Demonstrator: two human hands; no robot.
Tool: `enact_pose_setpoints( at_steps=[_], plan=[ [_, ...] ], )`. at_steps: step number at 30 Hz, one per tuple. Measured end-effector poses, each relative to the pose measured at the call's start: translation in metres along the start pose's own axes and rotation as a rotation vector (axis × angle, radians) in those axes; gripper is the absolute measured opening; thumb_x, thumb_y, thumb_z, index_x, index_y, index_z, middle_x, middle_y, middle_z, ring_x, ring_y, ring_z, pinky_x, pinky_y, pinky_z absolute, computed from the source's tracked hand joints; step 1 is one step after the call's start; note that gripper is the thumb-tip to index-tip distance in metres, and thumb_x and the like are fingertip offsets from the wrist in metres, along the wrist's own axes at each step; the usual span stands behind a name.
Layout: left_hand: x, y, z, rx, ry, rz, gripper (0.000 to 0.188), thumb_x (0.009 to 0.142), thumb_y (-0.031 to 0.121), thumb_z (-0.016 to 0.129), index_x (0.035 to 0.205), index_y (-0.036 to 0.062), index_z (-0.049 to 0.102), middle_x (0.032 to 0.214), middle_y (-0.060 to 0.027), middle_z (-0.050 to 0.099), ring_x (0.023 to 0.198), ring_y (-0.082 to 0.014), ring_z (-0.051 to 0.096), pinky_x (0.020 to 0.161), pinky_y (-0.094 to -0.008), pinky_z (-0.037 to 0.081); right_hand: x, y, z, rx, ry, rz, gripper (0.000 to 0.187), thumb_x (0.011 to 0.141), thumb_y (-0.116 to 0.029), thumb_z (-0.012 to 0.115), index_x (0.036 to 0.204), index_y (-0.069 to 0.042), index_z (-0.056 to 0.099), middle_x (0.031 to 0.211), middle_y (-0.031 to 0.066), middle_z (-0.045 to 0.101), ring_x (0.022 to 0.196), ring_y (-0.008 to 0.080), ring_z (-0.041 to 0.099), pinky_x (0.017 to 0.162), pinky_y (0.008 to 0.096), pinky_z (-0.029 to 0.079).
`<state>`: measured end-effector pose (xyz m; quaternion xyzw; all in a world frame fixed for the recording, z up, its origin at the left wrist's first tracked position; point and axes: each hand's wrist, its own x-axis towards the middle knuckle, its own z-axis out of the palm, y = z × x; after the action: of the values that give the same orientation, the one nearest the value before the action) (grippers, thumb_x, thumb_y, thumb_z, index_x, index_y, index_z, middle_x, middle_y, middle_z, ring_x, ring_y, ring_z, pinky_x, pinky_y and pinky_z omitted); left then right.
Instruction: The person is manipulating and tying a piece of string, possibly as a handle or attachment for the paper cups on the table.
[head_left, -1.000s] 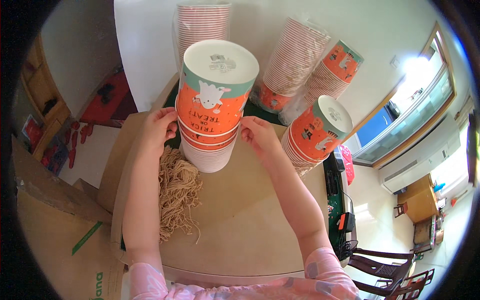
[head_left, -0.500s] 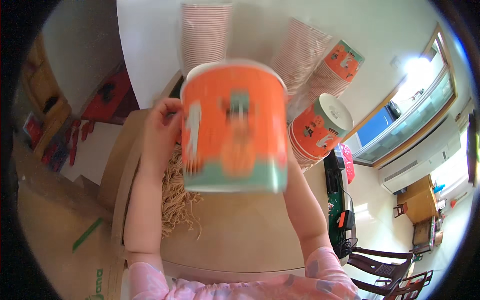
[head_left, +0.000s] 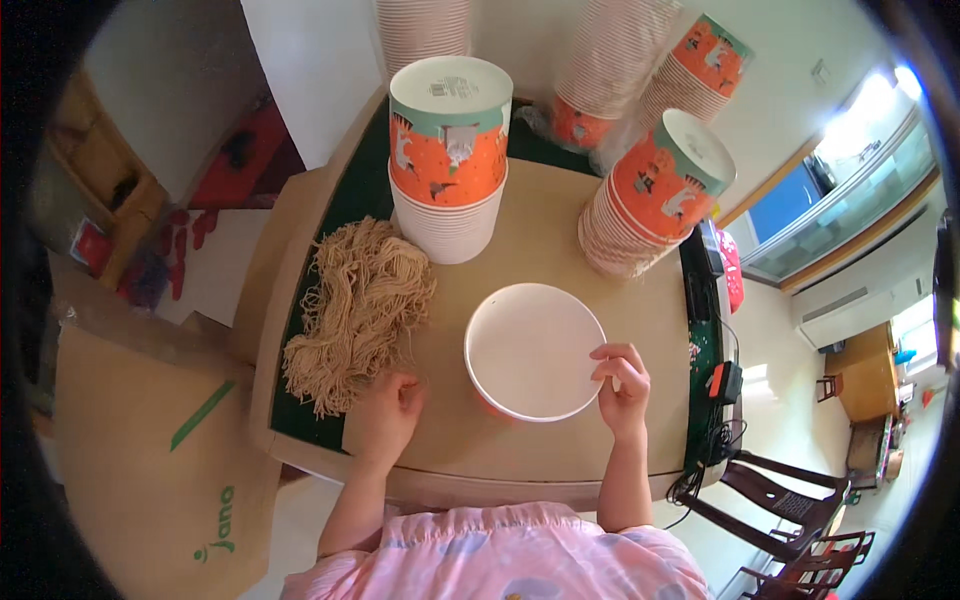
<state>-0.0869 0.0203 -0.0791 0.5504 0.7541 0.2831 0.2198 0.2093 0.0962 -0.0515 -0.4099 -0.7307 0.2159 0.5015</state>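
A paper bucket [head_left: 535, 350] stands on the brown board, its white inside facing up and a little orange wall showing below. My right hand [head_left: 625, 385] pinches its right rim, thumb and fingers closed. My left hand [head_left: 388, 415] is at the near edge of a tangled heap of beige string [head_left: 365, 310], left of the bucket and apart from it. Its fingers are curled together; whether a strand lies between them I cannot make out. Behind the string, a stack of upturned paper buckets [head_left: 450, 150], orange and green on top, stands on the board.
More stacked buckets [head_left: 655, 195] stand at the right, with plastic-wrapped stacks [head_left: 610, 60] behind them. A black adapter with cables [head_left: 725, 380] lies along the right edge. A large cardboard box [head_left: 150, 430] is at the left, dark chairs [head_left: 780, 495] at the lower right.
The bucket held up before my head is now down on the board, opening upward. My left hand has left it and moved down beside the string; my right hand grips its rim.
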Motion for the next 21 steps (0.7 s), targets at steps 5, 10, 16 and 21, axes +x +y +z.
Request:
enact_pose_setpoints(
  at_steps=[5,10,16,21],
  plan=[
    [-0.012,-0.022,0.033,0.225,0.101,0.157,0.012,0.079,0.017,0.067,0.084,0.007,0.065,0.091,-0.0117,0.063,0.074,-0.031,0.063,0.065,-0.0419,0.05,-0.008,-0.016,-0.003,-0.094,-0.016,-0.002,0.028,0.068,0.02,0.048,0.077,-0.002,0.062,0.095,0.0125,0.064,0.081,0.0223,0.062,0.068,0.0296,0.05],
    [-0.028,-0.015,0.034,0.218,-0.054,0.073,0.009,0.078,0.015,0.065,0.079,0.0069,0.064,0.083,-0.0134,0.064,0.076,-0.0329,0.062,0.066,-0.0439,0.05,-0.028,-0.036,-0.008,-0.089,0.173,0.016,0.03,0.072,0.017,0.05,0.087,-0.003,0.067,0.098,0.0127,0.064,0.08,0.0219,0.062,0.067,0.0293,0.05],
    [-0.094,0.015,0.021,-0.203,-0.665,0.124,0.013,0.08,0.014,0.065,0.083,0.0018,0.065,0.085,-0.0143,0.066,0.078,-0.0279,0.065,0.069,-0.035,0.05,-0.069,-0.095,0.01,0.359,-0.326,-0.009,0.013,0.083,0.002,0.056,0.092,0.001,0.065,0.1,0.0184,0.065,0.09,0.0252,0.063,0.077,0.0352,0.051],
    [-0.11,0.03,0.003,-0.582,-0.593,0.351,0.013,0.076,0.008,0.071,0.084,0.0012,0.062,0.076,-0.0126,0.065,0.068,-0.0232,0.065,0.063,-0.033,0.05,-0.096,-0.099,0.055,0.558,-0.732,0.227,0.038,0.094,-0.02,0.057,0.124,0.001,0.05,0.11,0.0171,0.061,0.099,0.0263,0.062,0.084,0.0359,0.049]
  ],
)
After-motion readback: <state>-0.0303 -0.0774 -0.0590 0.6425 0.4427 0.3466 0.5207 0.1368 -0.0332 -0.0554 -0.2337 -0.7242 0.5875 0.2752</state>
